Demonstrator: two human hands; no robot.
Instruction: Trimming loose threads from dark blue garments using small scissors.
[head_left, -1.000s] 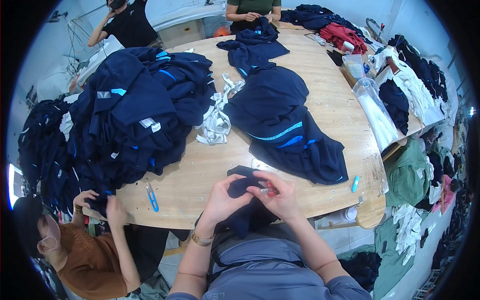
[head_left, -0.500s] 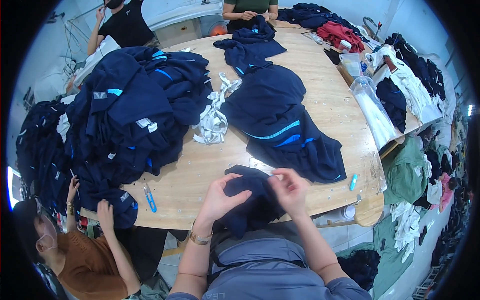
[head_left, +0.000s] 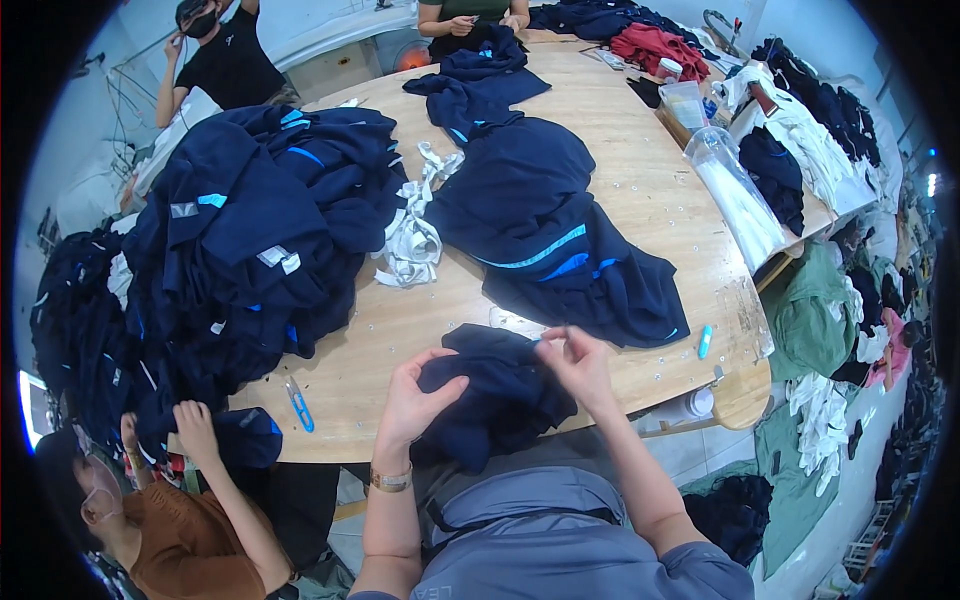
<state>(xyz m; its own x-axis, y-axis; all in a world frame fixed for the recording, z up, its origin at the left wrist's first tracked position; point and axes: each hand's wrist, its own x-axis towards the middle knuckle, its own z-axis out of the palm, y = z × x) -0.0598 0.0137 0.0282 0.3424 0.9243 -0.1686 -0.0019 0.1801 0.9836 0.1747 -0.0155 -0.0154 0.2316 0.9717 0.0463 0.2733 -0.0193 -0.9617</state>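
Observation:
A dark navy garment [head_left: 490,390] lies bunched over the table's near edge, in front of my body. My left hand [head_left: 420,395] is closed on its left side, the thumb resting over the cloth. At the garment's right side my right hand [head_left: 580,368] has its fingers bent together in a pinch. Something small and dark shows by those fingertips, too unclear to name. Just beyond my hands another navy garment [head_left: 590,285] with light-blue trim is spread on the wooden table [head_left: 650,190].
A big heap of navy garments [head_left: 260,220] covers the left side, beside crumpled white strips [head_left: 408,245]. Blue thread snips [head_left: 299,405] lie near the front edge; a turquoise tool [head_left: 705,342] lies right. A co-worker in brown [head_left: 200,540] handles cloth at left; others are across the table.
My left hand has shifted slightly left with the garment, which looks more spread out between my hands. My right hand stays by its right side. The left co-worker's hands have moved on the cloth.

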